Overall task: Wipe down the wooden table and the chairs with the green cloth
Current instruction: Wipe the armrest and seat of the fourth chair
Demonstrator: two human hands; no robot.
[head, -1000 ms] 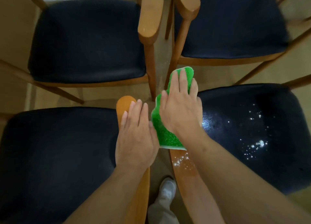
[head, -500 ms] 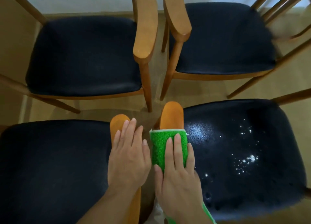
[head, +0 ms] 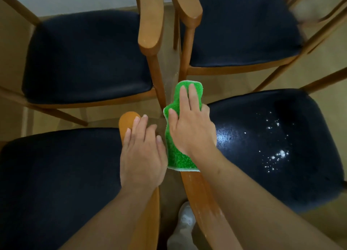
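A: Dark padded seats fill most of the view, four of them. Which chair is being done?

B: The chair at four o'clock (head: 272, 148). Its seat shows a wet sheen near the hand and white flecks of foam or powder toward three o'clock, so I'd judge the seat is not yet wiped.

A: And the wood?

B: Its armrest (head: 204, 202) runs from six o'clock up toward twelve and looks streaked wet below the cloth. The neighbouring chair's armrest (head: 128, 122) lies alongside at about nine o'clock of it.

A: Where is the green cloth?

B: The green cloth (head: 176, 156) is draped along the far end of that wet armrest, its long side following the rail. It looks nubby and bright, with a pale edge.

A: The hands?

B: The right hand (head: 189, 129) lies flat on top of it, fingers stretched toward twelve and pressing down, thumb around the side. The left hand (head: 142, 156) rests with fingers relaxed on the neighbouring armrest, holding nothing. The right is plainly the nearer; any next stroke would run along the rail, toward six or twelve.
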